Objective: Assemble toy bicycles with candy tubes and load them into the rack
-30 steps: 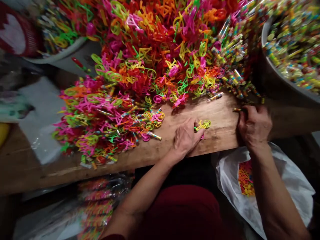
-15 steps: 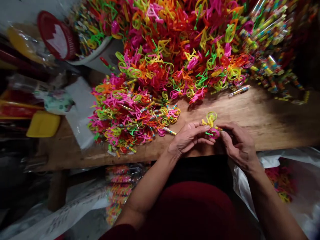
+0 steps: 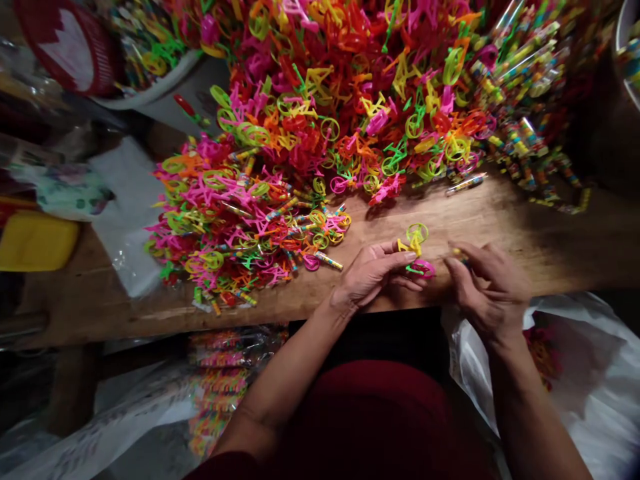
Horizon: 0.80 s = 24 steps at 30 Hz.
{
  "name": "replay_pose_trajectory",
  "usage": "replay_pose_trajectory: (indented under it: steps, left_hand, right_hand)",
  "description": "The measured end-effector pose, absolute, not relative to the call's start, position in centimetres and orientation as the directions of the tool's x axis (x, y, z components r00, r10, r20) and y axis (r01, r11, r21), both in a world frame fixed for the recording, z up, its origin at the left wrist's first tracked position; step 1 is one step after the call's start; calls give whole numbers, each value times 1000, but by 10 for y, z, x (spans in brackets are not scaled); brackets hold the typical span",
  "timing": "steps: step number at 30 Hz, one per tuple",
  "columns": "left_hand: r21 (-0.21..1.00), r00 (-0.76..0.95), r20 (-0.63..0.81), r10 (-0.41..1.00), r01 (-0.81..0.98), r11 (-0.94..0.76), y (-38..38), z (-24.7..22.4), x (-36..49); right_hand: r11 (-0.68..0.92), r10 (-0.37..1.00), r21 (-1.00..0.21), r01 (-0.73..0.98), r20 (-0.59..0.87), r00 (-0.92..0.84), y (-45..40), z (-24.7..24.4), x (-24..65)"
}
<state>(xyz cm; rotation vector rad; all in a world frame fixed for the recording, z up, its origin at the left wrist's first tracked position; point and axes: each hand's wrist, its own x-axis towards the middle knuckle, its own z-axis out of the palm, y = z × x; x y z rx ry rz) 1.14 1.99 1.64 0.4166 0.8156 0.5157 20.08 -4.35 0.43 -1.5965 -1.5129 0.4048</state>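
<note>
- L hand (image 3: 373, 273): thumb + fingers pinched on toy bike (image 3: 416, 247), yellow w/ pink & green bits, nr front edge of bench (image 3: 380, 228).
- R hand (image 3: 493, 287): thumb & forefinger in narrow grip on small tube (image 3: 457, 252); other fingers curled, partly hidden.
- Held pcs: tube and bike well clear of each other, gap btwn hands, so prob. not joined at this pt.
- Done, seemingly: smaller pile (image 3: 220, 220) on L of bench, bikes & tubes mixed; how many joined, can't tell.
- Left, seemingly: big heap (image 3: 325, 87) of bike pcs at back, plus tube heap (image 3: 525, 143) to R; both large, so prob. lots to go.
- 1 loose tube (image 3: 465, 184) on bench, just beside big heap.
- Below, L: clear-wrapped bundles (image 3: 225, 380) of similar bright pcs, look packed. R: white bag (image 3: 470, 367), bright pcs inside, too dim to ID.
</note>
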Motion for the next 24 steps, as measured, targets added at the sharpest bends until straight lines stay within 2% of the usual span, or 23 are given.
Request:
replay_pose_trajectory:
  steps: [3,5,7,10,14,20,24]
  left_hand:
    - [514,591,-575,566,-278,812,18,14,10]
    - [485,623,-562,545,-285,827,16,11,9]
    - [475,646,-542,538,-293,830,14,9,9]
    - [488,669,-509,542,-294,822,13,8,10]
    - [486,702,-480,526,-286,826,14,10,11]
    - [439,690,-512,511,-301,846,11,6,12]
    - [384,753,-482,448,-278,881,12,5,13]
  right_hand:
    - [4,928,-956,293,113,355,-48,4,197]
    - [-60,949,-991,119,-20,314,-50,0,193]
    - [-98,967,-995,36,-87,240,-50,-6,189]
    - [-120,974,-993,-6,-119,195,-51,-13,186]
    - [-117,968,-992,-44,-124,220,-54,-19,183]
    - [-51,957,-998,-49,-63,285,-57,-17,176]
    - [43,961,-999,-6,40,274,-56,-17,179]
